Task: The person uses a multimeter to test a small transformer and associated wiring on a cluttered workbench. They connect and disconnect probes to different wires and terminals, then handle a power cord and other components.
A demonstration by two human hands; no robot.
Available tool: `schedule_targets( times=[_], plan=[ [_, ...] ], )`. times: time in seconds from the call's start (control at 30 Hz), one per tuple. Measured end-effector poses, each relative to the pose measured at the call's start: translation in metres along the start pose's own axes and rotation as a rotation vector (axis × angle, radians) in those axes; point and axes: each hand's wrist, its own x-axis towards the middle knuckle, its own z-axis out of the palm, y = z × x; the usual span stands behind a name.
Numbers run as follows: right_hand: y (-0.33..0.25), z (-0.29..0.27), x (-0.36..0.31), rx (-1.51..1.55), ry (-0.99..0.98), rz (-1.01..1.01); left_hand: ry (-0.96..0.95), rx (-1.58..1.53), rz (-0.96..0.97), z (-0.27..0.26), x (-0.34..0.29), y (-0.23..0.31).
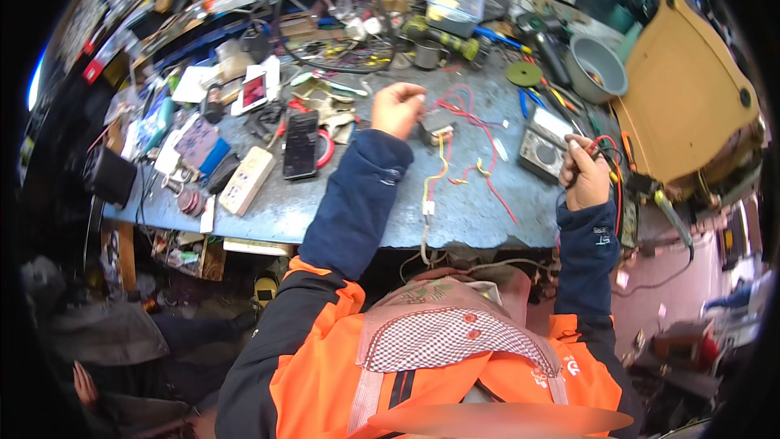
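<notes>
Blue workbench [471,223]. Near right: right hand [583,175] closed on a red lead [606,138] by the multimeter [536,150]. Mid-bench, small wired component [437,134]; left hand [397,110] just beyond, fingers curled, grip I can't make out from here. Far right: grey bowl [593,50].

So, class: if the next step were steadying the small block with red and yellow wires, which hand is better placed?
Probably the left hand: it is close beside the small block. The right hand is farther off, beside the multimeter.
</notes>
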Motion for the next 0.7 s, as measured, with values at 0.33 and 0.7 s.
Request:
schedule_targets(
  times=[0.33,0.7],
  plan=[
    [0.072,-0.035,-0.043,-0.307,0.089,-0.153,0.095,-0.046,-0.008,0.002,0.001,-0.003],
    [0.083,-0.032,-0.042,-0.597,-0.053,-0.257,0.199,-0.047,0.031,-0.011,0.011,-0.014]
  ],
)
